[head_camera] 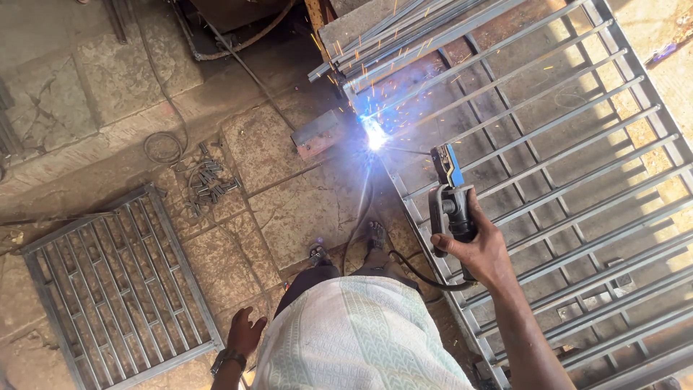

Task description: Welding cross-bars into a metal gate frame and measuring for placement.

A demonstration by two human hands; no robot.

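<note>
Shirt (357,336): pale mint-green and white, faint vertical stripes, loose woven cloth, fills lower middle of view. Dark trousers (317,276) show just above shirt hem. Sandals (375,235) on both feet, dark straps, toes bare. Left hand (244,332): bare, wristwatch (226,359) with dark strap and metal case at wrist. Right hand (480,249): bare, no glove; forearm bare, no sleeve reaching it. No rings visible.
</note>
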